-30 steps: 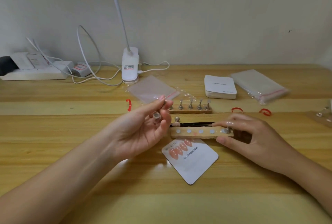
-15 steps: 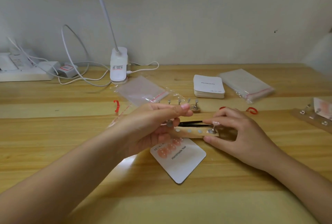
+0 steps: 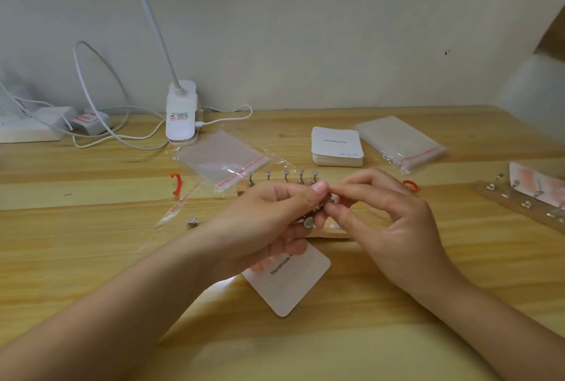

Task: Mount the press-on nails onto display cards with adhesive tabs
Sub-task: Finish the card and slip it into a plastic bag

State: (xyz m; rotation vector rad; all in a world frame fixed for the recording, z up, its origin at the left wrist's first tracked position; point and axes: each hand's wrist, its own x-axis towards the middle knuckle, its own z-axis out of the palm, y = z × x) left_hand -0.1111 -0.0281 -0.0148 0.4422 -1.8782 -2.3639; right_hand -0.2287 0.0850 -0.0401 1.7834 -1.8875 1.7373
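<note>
My left hand [image 3: 275,221] pinches a small metal nail stand [image 3: 309,221] between thumb and fingers, above the table's middle. My right hand [image 3: 391,221] meets it from the right, and its thumb and forefinger pinch a pale press-on nail [image 3: 332,198] at the stand's top; the joint is blurred. Under both hands lies a wooden holder strip [image 3: 333,234], mostly hidden. A white display card [image 3: 293,286] printed "Handmade Nail" lies in front of it, its top end hidden under my left hand.
A second wooden strip with several metal stands [image 3: 284,177] lies behind my hands. At the back sit a card stack [image 3: 336,146], two clear bags [image 3: 223,157] [image 3: 397,142], a lamp base [image 3: 180,114] and cables. Another stand strip [image 3: 526,201] is at right. A loose stand [image 3: 193,222] lies left.
My right hand left the wooden strip and rose to meet my left hand, which moved right with the stand. The view shifted right, showing the strip at the right edge.
</note>
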